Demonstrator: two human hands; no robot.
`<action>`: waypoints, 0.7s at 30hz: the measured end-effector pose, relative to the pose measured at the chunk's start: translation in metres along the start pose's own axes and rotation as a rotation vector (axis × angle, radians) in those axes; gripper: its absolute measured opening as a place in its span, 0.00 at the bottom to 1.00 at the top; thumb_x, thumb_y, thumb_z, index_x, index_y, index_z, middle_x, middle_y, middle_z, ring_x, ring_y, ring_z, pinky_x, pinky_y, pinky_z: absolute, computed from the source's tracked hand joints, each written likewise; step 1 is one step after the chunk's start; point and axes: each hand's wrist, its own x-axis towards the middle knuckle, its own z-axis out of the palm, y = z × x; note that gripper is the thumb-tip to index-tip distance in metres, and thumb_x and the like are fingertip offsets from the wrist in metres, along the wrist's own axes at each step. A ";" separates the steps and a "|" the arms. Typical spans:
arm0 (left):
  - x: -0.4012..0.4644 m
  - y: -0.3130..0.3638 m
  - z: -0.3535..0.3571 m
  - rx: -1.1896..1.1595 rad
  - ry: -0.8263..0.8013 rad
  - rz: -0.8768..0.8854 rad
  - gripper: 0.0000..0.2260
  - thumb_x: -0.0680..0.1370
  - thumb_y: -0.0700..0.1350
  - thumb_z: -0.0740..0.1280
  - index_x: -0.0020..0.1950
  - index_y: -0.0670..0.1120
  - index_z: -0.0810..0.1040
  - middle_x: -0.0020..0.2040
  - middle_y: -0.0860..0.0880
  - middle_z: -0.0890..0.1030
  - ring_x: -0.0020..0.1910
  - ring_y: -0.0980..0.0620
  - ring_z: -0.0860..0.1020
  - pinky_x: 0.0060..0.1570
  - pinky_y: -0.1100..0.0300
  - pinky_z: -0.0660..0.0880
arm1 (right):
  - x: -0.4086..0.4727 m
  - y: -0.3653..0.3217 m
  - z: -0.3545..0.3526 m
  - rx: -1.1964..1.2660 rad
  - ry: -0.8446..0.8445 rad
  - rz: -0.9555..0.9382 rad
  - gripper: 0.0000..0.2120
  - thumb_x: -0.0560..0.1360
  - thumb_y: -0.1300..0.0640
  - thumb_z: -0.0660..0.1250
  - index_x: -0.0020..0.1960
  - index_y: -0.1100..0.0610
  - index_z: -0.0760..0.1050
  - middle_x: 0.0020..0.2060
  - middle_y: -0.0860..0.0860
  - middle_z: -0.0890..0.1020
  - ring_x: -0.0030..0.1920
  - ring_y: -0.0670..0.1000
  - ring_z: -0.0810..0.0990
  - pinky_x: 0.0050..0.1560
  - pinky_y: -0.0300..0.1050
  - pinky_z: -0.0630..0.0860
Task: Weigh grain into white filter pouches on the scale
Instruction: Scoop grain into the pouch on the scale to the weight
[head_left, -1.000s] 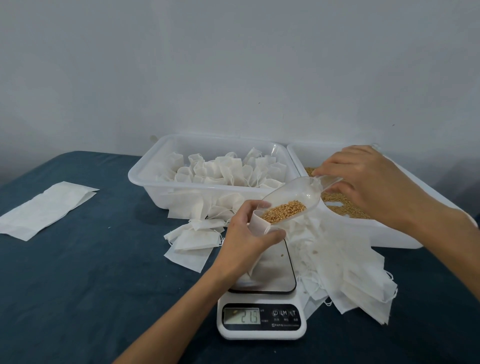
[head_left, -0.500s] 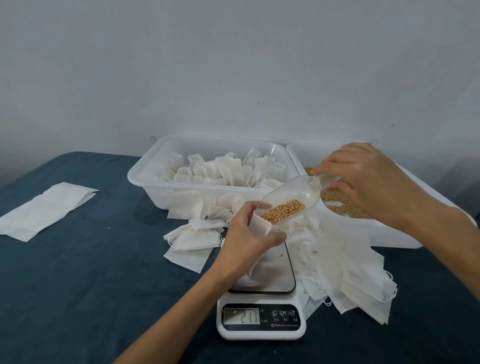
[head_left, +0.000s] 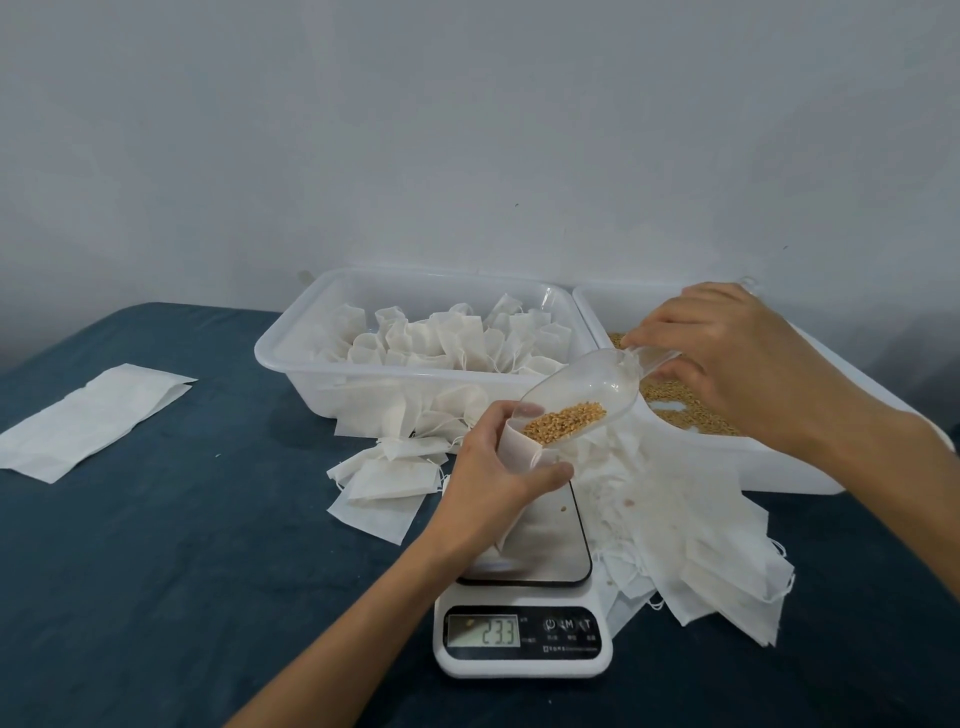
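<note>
**Centrally placed: pouch, scoop and scale during a fill**

Centrally, we see the left hand (head_left: 493, 467) curled round a white filter pouch (head_left: 519, 448), thumb on the near side and fingers on the far side, holding its mouth open above the steel platform of the scale (head_left: 524, 613). We read 23.3 on the scale's display (head_left: 484, 631). The lower part of the pouch is hidden behind the hand, so we cannot tell how it meets the platform.

We find the right hand (head_left: 737, 358) up and to the right of the pouch, its fingers pinching the handle of a clear plastic scoop (head_left: 587, 389). The scoop tilts down to the left, and its lip sits at the pouch mouth, just beside the left thumb and forefinger. Grain (head_left: 563, 422) lies heaped in the low end of the scoop. One loose kernel (head_left: 562, 510) rests on the platform.

Behind the hands we note two white tubs standing side by side on the dark blue tabletop (head_left: 182, 571): the left tub (head_left: 291, 358) holds filled pouches, the right tub (head_left: 779, 462) holds loose grain and lies under the right hand. Flat empty pouches (head_left: 691, 540) are spread to the right of the scale, a smaller cluster (head_left: 387, 483) lies left of it, and a flat white sheet (head_left: 88, 421) lies well apart at the left edge.
</note>
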 end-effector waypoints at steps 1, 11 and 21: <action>0.000 0.000 0.000 0.001 0.001 0.001 0.24 0.67 0.50 0.80 0.61 0.60 0.77 0.57 0.56 0.85 0.54 0.59 0.83 0.53 0.66 0.76 | 0.000 0.000 0.000 0.002 0.002 -0.002 0.19 0.64 0.67 0.82 0.54 0.58 0.84 0.46 0.51 0.85 0.47 0.58 0.82 0.59 0.54 0.73; 0.001 -0.003 0.000 -0.028 0.006 0.002 0.24 0.67 0.48 0.80 0.61 0.58 0.78 0.56 0.57 0.85 0.55 0.56 0.84 0.57 0.58 0.78 | -0.004 0.003 0.006 0.068 -0.019 0.036 0.18 0.66 0.68 0.80 0.54 0.58 0.85 0.45 0.50 0.85 0.47 0.59 0.82 0.58 0.49 0.70; 0.000 0.002 0.001 -0.085 0.012 -0.018 0.25 0.67 0.47 0.80 0.62 0.55 0.78 0.50 0.53 0.85 0.44 0.57 0.82 0.44 0.65 0.77 | -0.019 0.014 0.022 0.396 -0.101 0.308 0.16 0.70 0.65 0.78 0.55 0.52 0.84 0.48 0.43 0.84 0.50 0.49 0.82 0.54 0.55 0.78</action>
